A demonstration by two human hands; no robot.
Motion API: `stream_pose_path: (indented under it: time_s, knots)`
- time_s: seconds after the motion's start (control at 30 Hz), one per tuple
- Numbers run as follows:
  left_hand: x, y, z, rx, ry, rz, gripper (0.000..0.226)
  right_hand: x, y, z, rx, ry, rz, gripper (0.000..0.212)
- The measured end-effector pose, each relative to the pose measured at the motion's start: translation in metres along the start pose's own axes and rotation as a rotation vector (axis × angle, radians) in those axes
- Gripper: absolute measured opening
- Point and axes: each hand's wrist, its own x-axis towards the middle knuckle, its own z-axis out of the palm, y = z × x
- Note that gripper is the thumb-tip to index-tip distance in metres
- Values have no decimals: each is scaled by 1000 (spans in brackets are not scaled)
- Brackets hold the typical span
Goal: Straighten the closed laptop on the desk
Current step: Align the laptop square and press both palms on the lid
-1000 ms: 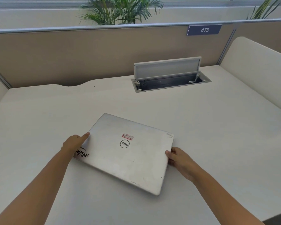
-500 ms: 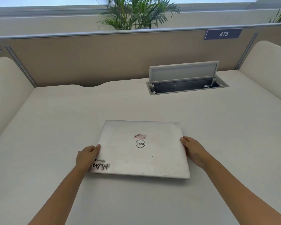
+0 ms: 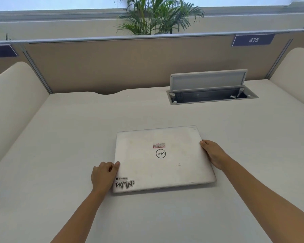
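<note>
A closed silver laptop [image 3: 163, 160] with a round logo and stickers lies flat in the middle of the white desk [image 3: 77, 137]. Its edges run nearly parallel to the desk's back panel, with a slight tilt. My left hand [image 3: 104, 174] grips the laptop's left edge near the front corner, thumb on the lid. My right hand [image 3: 212, 153] holds the right edge, fingers curled against its side.
An open cable box [image 3: 211, 92] with its grey flap raised is set into the desk at the back right. A tan partition [image 3: 130, 65] with a "475" sign closes the back. Cream side dividers [image 3: 12, 102] stand left and right. A plant rises behind the partition.
The laptop has been turned from a strong diagonal to nearly square with the desk. Both hands stayed on its left and right edges and moved with it.
</note>
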Motion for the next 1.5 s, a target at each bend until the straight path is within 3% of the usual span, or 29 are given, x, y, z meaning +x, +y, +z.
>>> stream_pose_path:
  time_s: [0.4,1.03,1.3,1.37,1.5]
  knots:
    - [-5,4,3,62,81,33,39,6,2,8,-130,169,-41,25]
    - [-14,10,7,202,107,44,34,19,7,10,-221,229,-113,27]
    - [-17,12,6,222,137,95,52,24,2,7,-269,230,-91,29]
    - [-19,13,5,223,142,107,61,25,2,8,-326,231,-103,30]
    - [-20,15,4,197,138,68,54,29,0,9,-555,236,-157,34]
